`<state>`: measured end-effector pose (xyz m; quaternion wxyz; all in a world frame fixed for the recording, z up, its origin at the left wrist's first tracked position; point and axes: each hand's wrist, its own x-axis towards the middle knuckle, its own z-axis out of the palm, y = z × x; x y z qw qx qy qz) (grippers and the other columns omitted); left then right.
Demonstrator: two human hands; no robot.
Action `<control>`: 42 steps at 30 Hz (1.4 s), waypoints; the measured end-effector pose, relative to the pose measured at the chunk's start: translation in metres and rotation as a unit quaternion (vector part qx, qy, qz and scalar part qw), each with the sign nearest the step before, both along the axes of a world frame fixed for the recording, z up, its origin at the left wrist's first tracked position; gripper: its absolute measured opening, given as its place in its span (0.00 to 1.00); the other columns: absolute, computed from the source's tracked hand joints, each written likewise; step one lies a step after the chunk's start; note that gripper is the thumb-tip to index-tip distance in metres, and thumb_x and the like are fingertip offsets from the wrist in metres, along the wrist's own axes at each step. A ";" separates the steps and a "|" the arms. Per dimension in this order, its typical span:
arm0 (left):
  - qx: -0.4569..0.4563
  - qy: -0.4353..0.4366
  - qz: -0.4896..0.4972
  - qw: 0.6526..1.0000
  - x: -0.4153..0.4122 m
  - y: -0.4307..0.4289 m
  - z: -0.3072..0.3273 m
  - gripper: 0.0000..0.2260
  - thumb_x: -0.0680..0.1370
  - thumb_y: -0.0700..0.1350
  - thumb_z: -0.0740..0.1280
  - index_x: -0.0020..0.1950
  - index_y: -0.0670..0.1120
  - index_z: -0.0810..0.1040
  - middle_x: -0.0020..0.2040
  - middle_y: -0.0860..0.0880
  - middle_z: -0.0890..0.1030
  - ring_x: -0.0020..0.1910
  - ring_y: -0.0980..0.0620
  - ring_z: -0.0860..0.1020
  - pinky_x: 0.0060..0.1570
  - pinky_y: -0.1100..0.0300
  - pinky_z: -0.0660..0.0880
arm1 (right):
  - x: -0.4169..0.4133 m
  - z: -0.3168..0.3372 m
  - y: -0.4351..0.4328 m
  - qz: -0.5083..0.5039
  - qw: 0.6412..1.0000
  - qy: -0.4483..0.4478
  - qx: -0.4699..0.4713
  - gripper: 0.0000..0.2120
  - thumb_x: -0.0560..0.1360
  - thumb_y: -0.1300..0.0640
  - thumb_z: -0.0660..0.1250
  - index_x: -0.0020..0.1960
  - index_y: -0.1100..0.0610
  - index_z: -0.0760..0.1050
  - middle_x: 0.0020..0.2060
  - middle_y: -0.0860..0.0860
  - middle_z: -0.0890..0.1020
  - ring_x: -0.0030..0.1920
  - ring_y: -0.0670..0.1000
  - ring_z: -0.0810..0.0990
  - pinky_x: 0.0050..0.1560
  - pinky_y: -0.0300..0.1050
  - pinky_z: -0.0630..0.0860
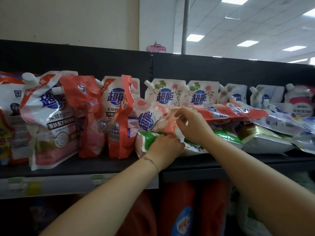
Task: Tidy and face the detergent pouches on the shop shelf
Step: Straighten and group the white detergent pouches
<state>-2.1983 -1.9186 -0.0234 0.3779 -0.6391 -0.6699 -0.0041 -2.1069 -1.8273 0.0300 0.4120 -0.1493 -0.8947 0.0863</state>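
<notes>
Fingers (181,115) curled round pink pouch (162,124)

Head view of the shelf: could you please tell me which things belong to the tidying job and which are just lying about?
Job: pink pouch lying flat, gripped by left hand and right hand; green pouch under it; upright red pouches.
Lying about: red jugs below; price strip.

We see bare shelf (102,164) near the front; upright pouches (51,116) crowd the left, a toppled heap (255,133) blocks the right
</notes>
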 end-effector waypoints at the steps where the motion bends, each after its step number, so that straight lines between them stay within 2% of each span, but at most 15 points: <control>1: 0.007 -0.017 0.004 1.000 0.000 0.000 0.004 0.03 0.72 0.46 0.71 0.40 0.47 0.81 0.37 0.48 0.82 0.38 0.45 0.81 0.34 0.56 0.73 | 0.005 0.001 0.000 -0.004 1.000 0.015 0.012 0.08 0.78 0.59 0.61 0.55 0.54 0.75 0.46 0.50 0.79 0.47 0.50 0.77 0.50 0.49 0.77; 4: 0.097 -0.090 -0.018 0.991 -0.006 -0.001 0.014 0.13 0.81 0.51 0.59 0.49 0.46 0.80 0.45 0.47 0.82 0.43 0.46 0.80 0.46 0.54 0.74 | 0.018 0.002 0.000 -0.021 0.994 0.077 0.074 0.08 0.78 0.59 0.60 0.55 0.59 0.76 0.50 0.52 0.79 0.51 0.51 0.75 0.51 0.46 0.72; 8: 0.182 -0.289 -0.106 0.934 -0.023 -0.012 0.029 0.16 0.80 0.52 0.63 0.44 0.40 0.80 0.40 0.43 0.81 0.40 0.44 0.77 0.45 0.52 0.73 | 0.026 -0.005 -0.001 -0.050 0.953 0.161 0.253 0.11 0.76 0.58 0.57 0.50 0.61 0.75 0.48 0.56 0.78 0.48 0.58 0.75 0.47 0.55 0.74; 11: 0.249 -0.380 -0.121 0.883 -0.036 -0.013 0.033 0.17 0.79 0.51 0.65 0.37 0.40 0.78 0.32 0.45 0.78 0.34 0.46 0.76 0.40 0.52 0.72 | 0.022 -0.017 0.001 -0.088 0.914 0.144 0.368 0.11 0.75 0.55 0.58 0.55 0.56 0.70 0.57 0.56 0.73 0.57 0.57 0.69 0.54 0.56 0.69; 13: 0.288 -0.410 -0.120 0.857 -0.038 -0.015 0.033 0.16 0.79 0.50 0.65 0.37 0.41 0.79 0.32 0.47 0.79 0.33 0.50 0.76 0.36 0.58 0.71 | 0.017 -0.027 0.003 -0.087 0.889 0.120 0.434 0.15 0.74 0.51 0.58 0.59 0.54 0.67 0.63 0.56 0.67 0.62 0.57 0.66 0.58 0.54 0.64; 16: 0.362 -0.451 -0.121 0.807 -0.040 -0.025 0.040 0.17 0.79 0.50 0.64 0.33 0.44 0.75 0.29 0.50 0.74 0.28 0.59 0.70 0.31 0.68 0.64 | 0.007 -0.049 0.005 -0.084 0.848 0.115 0.511 0.20 0.72 0.47 0.64 0.60 0.55 0.69 0.65 0.55 0.67 0.62 0.56 0.68 0.54 0.53 0.66; 20: 0.462 -0.504 -0.124 0.720 -0.052 -0.043 0.054 0.21 0.81 0.51 0.61 0.29 0.49 0.64 0.27 0.52 0.66 0.27 0.58 0.63 0.30 0.64 0.60 | -0.009 -0.069 0.008 -0.137 0.850 0.052 0.507 0.32 0.69 0.42 0.67 0.68 0.54 0.65 0.70 0.54 0.64 0.66 0.56 0.66 0.57 0.52 0.66; 25: 0.474 -0.483 -0.092 0.730 -0.061 -0.071 0.044 0.19 0.83 0.49 0.56 0.32 0.47 0.65 0.29 0.53 0.68 0.28 0.59 0.65 0.29 0.68 0.63 | -0.034 -0.065 -0.010 -0.076 0.920 0.029 0.384 0.37 0.73 0.39 0.61 0.76 0.52 0.54 0.75 0.54 0.56 0.73 0.60 0.58 0.64 0.59 0.70; 27: 0.504 -0.481 -0.064 0.714 -0.071 -0.081 0.040 0.17 0.83 0.49 0.55 0.36 0.45 0.70 0.33 0.52 0.72 0.32 0.56 0.70 0.31 0.66 0.63 | -0.046 -0.061 -0.020 -0.037 0.932 -0.004 0.360 0.42 0.72 0.35 0.57 0.78 0.52 0.46 0.77 0.53 0.50 0.76 0.61 0.51 0.68 0.60 0.62; 31: 0.537 -0.470 -0.011 0.701 -0.095 -0.106 0.027 0.15 0.84 0.47 0.54 0.41 0.42 0.71 0.36 0.49 0.74 0.35 0.53 0.71 0.34 0.63 0.60 | -0.073 -0.043 -0.042 -0.006 0.930 -0.079 0.359 0.55 0.67 0.32 0.66 0.77 0.48 0.32 0.77 0.50 0.39 0.77 0.58 0.38 0.68 0.57 0.49; 34: 0.558 -0.464 0.019 0.688 -0.107 -0.122 0.019 0.12 0.83 0.45 0.54 0.43 0.43 0.70 0.41 0.45 0.76 0.40 0.48 0.73 0.41 0.60 0.63 | -0.093 -0.035 -0.056 0.000 0.916 -0.117 0.383 0.55 0.68 0.34 0.66 0.75 0.47 0.27 0.75 0.49 0.32 0.75 0.58 0.32 0.69 0.54 0.48; 36: 0.582 -0.453 0.022 0.675 -0.110 -0.129 0.019 0.04 0.82 0.42 0.55 0.49 0.43 0.67 0.47 0.44 0.75 0.46 0.47 0.74 0.44 0.58 0.66 | -0.103 -0.033 -0.066 0.026 0.922 -0.143 0.360 0.56 0.70 0.38 0.68 0.72 0.43 0.23 0.72 0.47 0.26 0.73 0.57 0.27 0.71 0.55 0.45; 37: 0.591 -0.437 0.028 0.678 -0.112 -0.132 0.019 0.02 0.81 0.40 0.57 0.52 0.43 0.66 0.50 0.44 0.73 0.48 0.47 0.73 0.45 0.57 0.68 | -0.107 -0.032 -0.071 0.031 0.923 -0.147 0.354 0.57 0.71 0.41 0.70 0.71 0.42 0.22 0.71 0.46 0.24 0.72 0.56 0.25 0.71 0.56 0.43; 40: 0.607 -0.338 0.064 0.716 -0.115 -0.142 0.017 0.12 0.76 0.37 0.63 0.58 0.43 0.66 0.56 0.42 0.70 0.53 0.46 0.72 0.50 0.54 0.74 | -0.108 -0.032 -0.082 0.039 0.929 -0.140 0.341 0.55 0.72 0.49 0.72 0.73 0.41 0.25 0.70 0.45 0.22 0.71 0.55 0.23 0.73 0.59 0.47; 42: 0.583 -0.240 0.066 0.773 -0.111 -0.146 0.011 0.12 0.74 0.35 0.64 0.55 0.42 0.68 0.54 0.41 0.71 0.52 0.46 0.69 0.51 0.57 0.70 | -0.103 -0.031 -0.087 0.043 0.936 -0.108 0.331 0.55 0.67 0.48 0.76 0.76 0.44 0.36 0.76 0.49 0.33 0.75 0.58 0.32 0.71 0.63 0.57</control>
